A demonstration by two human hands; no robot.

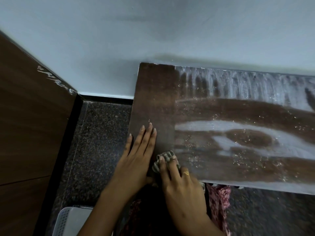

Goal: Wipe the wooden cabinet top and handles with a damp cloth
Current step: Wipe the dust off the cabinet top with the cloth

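The dark wooden cabinet top [221,108] fills the right half of the head view, against a pale wall. Its left strip looks clean and brown; the rest carries grey dust streaks, wiped swirls and white specks. My right hand [180,181] presses a small striped grey-green cloth [166,157] onto the top near the front edge, fingers curled over it, a gold ring on one finger. My left hand [138,157] lies flat beside it on the clean left strip, fingers together and stretched forward, holding nothing. The handles are out of view.
A dark speckled floor [100,142] lies left of the cabinet. A tall brown wooden panel [29,125] stands at the far left. A white perforated basket [68,222] sits on the floor at the bottom left. Patterned red clothing [219,200] shows below the cabinet's front edge.
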